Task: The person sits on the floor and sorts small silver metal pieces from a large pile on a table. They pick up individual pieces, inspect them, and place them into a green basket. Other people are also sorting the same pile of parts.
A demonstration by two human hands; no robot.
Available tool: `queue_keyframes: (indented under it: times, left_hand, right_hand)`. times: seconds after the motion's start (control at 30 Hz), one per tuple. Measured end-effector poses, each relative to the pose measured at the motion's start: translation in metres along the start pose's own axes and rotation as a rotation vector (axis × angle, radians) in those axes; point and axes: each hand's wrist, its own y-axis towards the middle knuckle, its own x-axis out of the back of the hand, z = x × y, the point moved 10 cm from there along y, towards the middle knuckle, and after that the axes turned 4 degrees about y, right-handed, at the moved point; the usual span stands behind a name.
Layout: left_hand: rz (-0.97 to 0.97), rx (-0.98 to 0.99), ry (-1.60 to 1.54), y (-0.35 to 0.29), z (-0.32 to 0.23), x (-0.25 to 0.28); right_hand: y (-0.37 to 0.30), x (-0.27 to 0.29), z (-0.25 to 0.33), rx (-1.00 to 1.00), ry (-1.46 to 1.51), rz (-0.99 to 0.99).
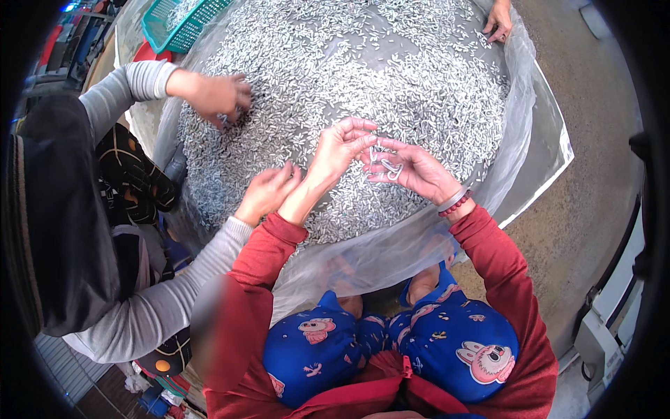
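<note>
Both my hands are close together over a wide heap of small silvery-white pieces (433, 105). Thumb and fingertips of my left hand (336, 150) are pinched on a small pale piece (373, 150), whose exact kind is too small to tell. Turned palm up beside it, my right hand (422, 173) holds a few white, hook-shaped pieces (392, 170) across its curled fingers. The fingertips of the two hands nearly meet. A red bracelet and a pale bangle circle my right wrist.
A co-worker in grey sleeves (157, 307) sits close on my left, one hand (216, 98) blurred over the heap, the other (269, 192) beside my left wrist. Another person's hand (498, 22) touches the far right edge. Clear plastic sheeting (513, 157) rims the heap. A green basket (185, 31) stands far left.
</note>
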Motion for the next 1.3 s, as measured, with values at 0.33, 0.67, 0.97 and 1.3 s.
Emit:
queue_keyframes:
  times: [0.33, 0.67, 0.97, 1.3]
  left_hand:
    - [-0.087, -0.254, 0.293, -0.007, -0.024, 0.001]
    - [-0.103, -0.737, 1.035, -0.036, -0.062, -0.033]
    - [0.052, -0.64, 1.06, -0.035, -0.065, -0.048]
    - [-0.041, -0.557, 0.995, -0.034, -0.059, -0.039]
  right_hand:
    - [-0.004, -0.001, 0.005, 0.039, -0.069, 0.017]
    - [-0.02, 0.037, 0.025, 0.135, -0.154, -0.289]
    - [-0.033, 0.025, 0.047, 0.069, -0.508, -0.207]
    - [-0.034, 0.012, 0.058, 0.207, -0.46, -0.218]
